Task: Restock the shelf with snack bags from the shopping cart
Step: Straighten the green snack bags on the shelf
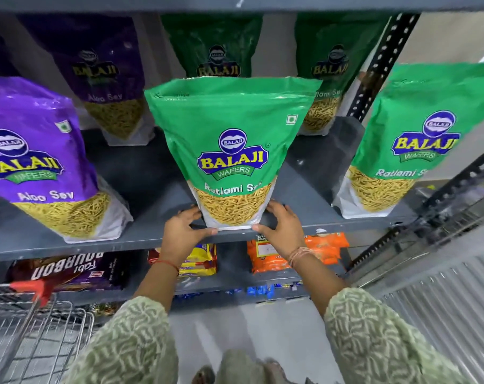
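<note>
A green Ratlami Sev snack bag (231,151) stands upright at the front edge of the grey shelf (152,239). My left hand (184,228) cups its lower left corner and my right hand (281,225) cups its lower right corner, fingers and thumbs touching the bag's base. To its left stands a purple Aloo Sev bag (41,162), to its right a second green bag (401,145). Behind them, further purple and green bags line the back of the shelf. The wire shopping cart (35,336) with a red handle piece sits at lower left; its contents are not visible.
A lower shelf holds a Bourbon biscuit pack (69,268), yellow packs (199,259) and orange packs (279,256). A perforated black upright (382,65) ends the shelf at the right. A corrugated metal shutter (440,295) is at lower right. Pale floor lies below me.
</note>
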Demonstrator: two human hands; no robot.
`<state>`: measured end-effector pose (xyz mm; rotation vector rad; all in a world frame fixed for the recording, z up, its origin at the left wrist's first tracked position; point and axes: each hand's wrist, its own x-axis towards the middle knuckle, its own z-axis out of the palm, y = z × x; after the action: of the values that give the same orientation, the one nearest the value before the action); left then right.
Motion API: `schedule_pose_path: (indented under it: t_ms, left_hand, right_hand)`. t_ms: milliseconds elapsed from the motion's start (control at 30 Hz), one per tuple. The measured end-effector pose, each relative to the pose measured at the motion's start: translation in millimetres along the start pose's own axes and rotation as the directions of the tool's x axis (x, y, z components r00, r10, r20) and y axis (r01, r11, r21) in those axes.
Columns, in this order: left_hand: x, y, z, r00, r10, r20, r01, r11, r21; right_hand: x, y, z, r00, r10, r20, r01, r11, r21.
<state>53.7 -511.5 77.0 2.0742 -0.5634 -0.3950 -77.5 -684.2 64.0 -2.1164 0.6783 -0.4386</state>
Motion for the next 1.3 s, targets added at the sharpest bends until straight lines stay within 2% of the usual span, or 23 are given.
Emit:
schedule_pose_path:
  t_ms: [167, 267, 333, 400, 433, 467, 533, 600, 633, 700, 767, 867, 933, 1033, 1200, 1300]
  left_hand:
    - [1.2, -4.1, 0.9, 1.0, 0.021, -0.022, -0.02, 1.0, 0.021]
    - [-3.7, -5.5, 6.4, 0.997, 0.005, -0.079, -0.009, 0.999, -0.05]
    - [-15.3, -1.0, 20.1, 0.978, 0.066, -0.196, -0.07, 0.997, -0.015]
    - [-41.0, -8.8, 22.6, 0.918, 0.224, -0.326, -0.173, 0.969, 0.179]
    - [-54.3, -8.9, 26.7, 0.894, 0.307, -0.326, -0.235, 0.941, 0.244]
    - [-65.3, -7.7, 31.8, 0.887, 0.362, -0.288, -0.289, 0.92, 0.264]
    - [-73.8, 6.3, 54.2, 0.897, 0.423, -0.127, -0.392, 0.895, 0.214]
    - [-66.6, 37.0, 87.6, 0.911, 0.412, 0.023, -0.412, 0.906, 0.096]
    - [-59.8, 55.0, 106.6, 0.923, 0.379, 0.061, -0.381, 0.924, 0.024]
    - [-41.6, 87.7, 137.3, 0.945, 0.298, 0.132, -0.287, 0.953, -0.095]
    - [-17.7, 114.1, 166.6, 0.933, 0.268, 0.238, -0.245, 0.962, -0.123]
    - [8.9, 137.1, 202.3, 0.911, 0.209, 0.357, -0.2, 0.978, -0.061]
    - [14.9, 140.1, 218.3, 0.916, 0.186, 0.355, -0.194, 0.981, -0.013]
    - [15.8, 134.2, 228.3, 0.94, 0.186, 0.286, -0.179, 0.983, -0.049]
    - [19.4, 125.9, 233.3, 0.942, 0.189, 0.277, -0.178, 0.982, -0.063]
    - [22.8, 121.5, 234.1, 0.94, 0.205, 0.273, -0.195, 0.979, -0.065]
  right_hand:
    - [-2.6, -3.8, -1.4, 1.0, -0.02, -0.01, 0.02, 1.0, 0.002]
    - [-3.3, -3.1, -5.8, 1.0, -0.003, 0.011, 0.002, 1.0, 0.028]
    - [-12.4, 11.7, -18.0, 0.995, 0.041, -0.096, -0.034, 0.996, 0.08]
    - [-32.3, 20.3, -18.1, 0.974, 0.036, -0.226, -0.011, 0.994, 0.111]
    - [-44.0, 25.7, -20.8, 0.952, 0.014, -0.305, 0.015, 0.995, 0.094]
    - [-54.6, 31.0, -25.2, 0.922, -0.004, -0.386, 0.037, 0.996, 0.077]
    - [-65.7, 45.3, -48.3, 0.831, 0.011, -0.556, 0.029, 0.998, 0.064]
    - [-61.6, 66.9, -85.9, 0.722, 0.075, -0.687, -0.046, 0.997, 0.06]
    - [-56.2, 77.9, -107.0, 0.698, 0.112, -0.708, -0.096, 0.993, 0.062]
    - [-42.7, 89.5, -141.6, 0.729, 0.197, -0.656, -0.159, 0.98, 0.118]
    - [-28.6, 99.3, -168.3, 0.817, 0.268, -0.512, -0.215, 0.963, 0.16]
    - [-15.0, 110.4, -184.2, 0.897, 0.302, -0.323, -0.314, 0.949, 0.016]
    - [-13.1, 115.0, -183.9, 0.903, 0.288, -0.319, -0.325, 0.943, -0.068]
    - [-11.8, 120.5, -178.6, 0.882, 0.309, -0.355, -0.354, 0.933, -0.068]
    - [-5.8, 117.2, -178.3, 0.826, 0.401, -0.397, -0.359, 0.916, 0.179]
    - [-5.3, 116.1, -179.3, 0.853, 0.358, -0.38, -0.292, 0.93, 0.222]
